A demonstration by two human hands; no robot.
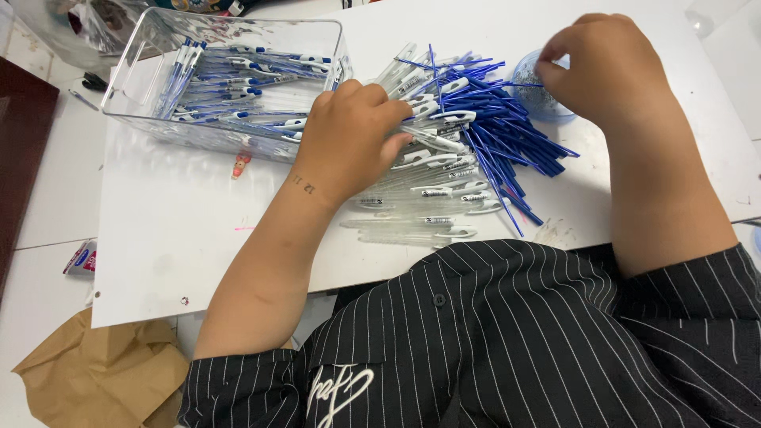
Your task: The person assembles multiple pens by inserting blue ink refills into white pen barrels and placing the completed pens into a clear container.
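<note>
Two hands work: left hand grips a clear pen barrel lying crosswise, right hand pinches a blue refill

A clear plastic bin holding assembled blue-and-white pens is seen at the far left of the white desk. A small pinkish figure is found just in front of the bin, and faint stains are seen on the desk's near edge. On the floor, crumpled brown paper and a small printed packet are seen.
</note>
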